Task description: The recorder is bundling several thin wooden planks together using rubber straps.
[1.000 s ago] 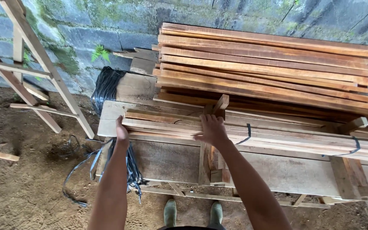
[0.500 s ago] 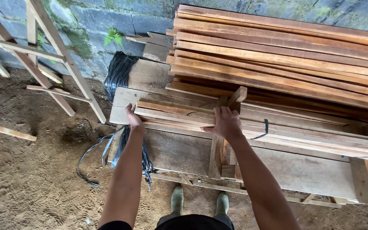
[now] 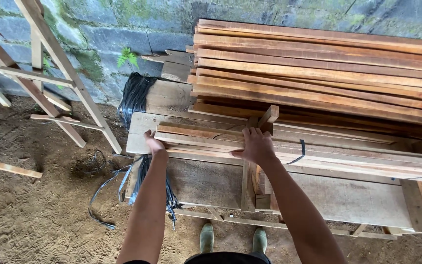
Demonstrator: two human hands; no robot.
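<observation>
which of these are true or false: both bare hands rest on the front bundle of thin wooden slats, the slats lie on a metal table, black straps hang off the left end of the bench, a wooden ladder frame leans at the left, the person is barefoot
1. Both bare hands rest on the front bundle of thin wooden slats. True: the left hand is at its end and the right hand lies flat on top.
2. The slats lie on a metal table. False: they lie on a rough wooden plank bench.
3. Black plastic straps hang off the left end of the bench. True.
4. A pale wooden ladder frame leans at the left. True, before the mossy block wall.
5. The person is barefoot. False: green boots show below.
</observation>
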